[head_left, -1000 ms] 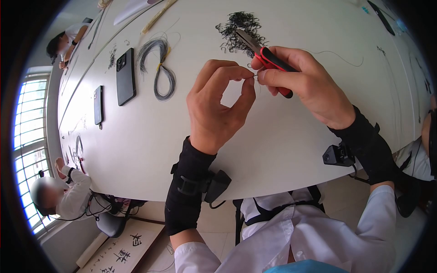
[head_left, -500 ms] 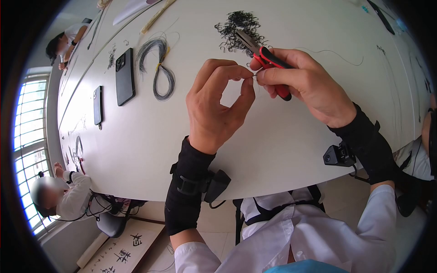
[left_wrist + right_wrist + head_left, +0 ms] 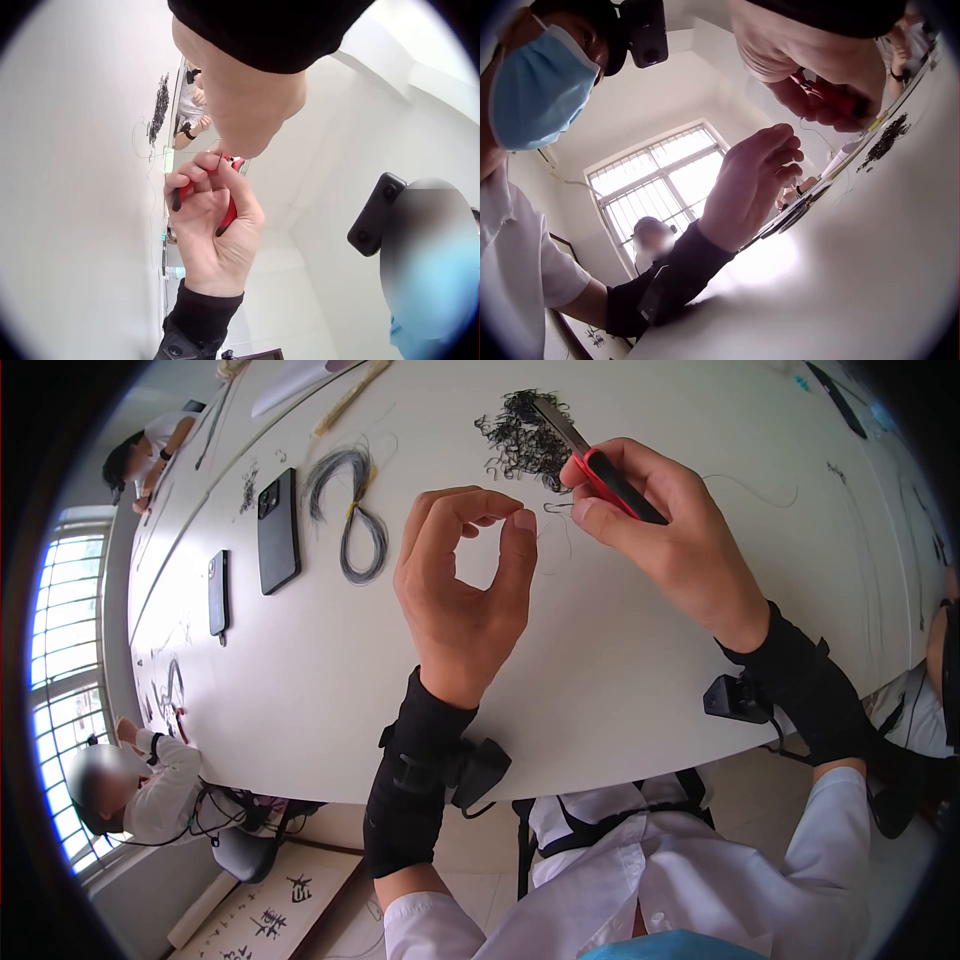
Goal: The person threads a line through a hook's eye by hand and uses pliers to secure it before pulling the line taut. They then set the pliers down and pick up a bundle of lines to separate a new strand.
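In the head view, the right hand grips red-and-black pliers, their metal end over a pile of small black hooks. A small hook shows at its thumb and fingertips, a thin line near it. The left hand hovers to the left, thumb and fingers bent round into a ring. In the right wrist view, the left hand has its thumb raised off its loosely bent fingers, and no held thing shows. The left wrist view shows the pliers across the right palm.
Left of the hands lie a coil of grey line and two phones, one large and one small. A black tool lies at the far right of the white table. Other people sit at the left edge.
The hands have moved apart, the left one leftward and the fingertips no longer meeting. The right hand has turned the pliers slightly, and the hook at its fingertips shows more plainly.
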Tool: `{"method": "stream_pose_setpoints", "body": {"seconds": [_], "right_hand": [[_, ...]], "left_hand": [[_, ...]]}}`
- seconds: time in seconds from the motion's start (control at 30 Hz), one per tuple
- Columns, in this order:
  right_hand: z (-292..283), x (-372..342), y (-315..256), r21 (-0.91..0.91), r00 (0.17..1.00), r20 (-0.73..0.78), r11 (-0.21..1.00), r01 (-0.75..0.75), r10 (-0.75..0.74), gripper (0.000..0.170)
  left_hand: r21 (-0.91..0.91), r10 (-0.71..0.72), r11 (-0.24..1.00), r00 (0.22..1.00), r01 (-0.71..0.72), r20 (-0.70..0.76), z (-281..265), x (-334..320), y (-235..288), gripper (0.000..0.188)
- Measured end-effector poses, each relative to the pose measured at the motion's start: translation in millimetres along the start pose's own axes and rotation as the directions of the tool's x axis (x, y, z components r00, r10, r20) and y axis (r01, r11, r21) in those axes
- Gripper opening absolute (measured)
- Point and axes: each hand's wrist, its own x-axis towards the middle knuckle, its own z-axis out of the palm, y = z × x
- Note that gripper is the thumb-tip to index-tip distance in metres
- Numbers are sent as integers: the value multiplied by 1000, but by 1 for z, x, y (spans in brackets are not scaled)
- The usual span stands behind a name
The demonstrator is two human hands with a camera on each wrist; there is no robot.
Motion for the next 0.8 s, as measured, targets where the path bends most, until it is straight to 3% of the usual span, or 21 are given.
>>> {"method": "stream_pose_setpoints", "body": {"seconds": [0.07,0.13,0.23,0.53,0.7,0.8], "right_hand": [[0,-1,-1,-24,999,-22,999,41,-42,26],[1,-2,0,-76,996,-29,994,84,-87,26],[4,-5,2,-172,988,-16,974,149,-154,26],[9,-6,8,-461,901,31,794,397,-432,34],[7,-4,10,-571,791,154,600,560,-592,51],[8,-4,10,-574,801,183,600,558,-570,50]], "left_hand": [[-267,-221,932,968,247,123,0,-2,5,10],[-460,-378,762,890,456,257,2,-5,16,12],[-538,-468,624,822,567,325,4,-6,14,14],[-687,-476,412,784,599,399,9,-8,6,19],[-734,-442,380,808,562,390,11,-13,2,21],[-729,-455,392,807,561,376,11,-9,7,20]]}}
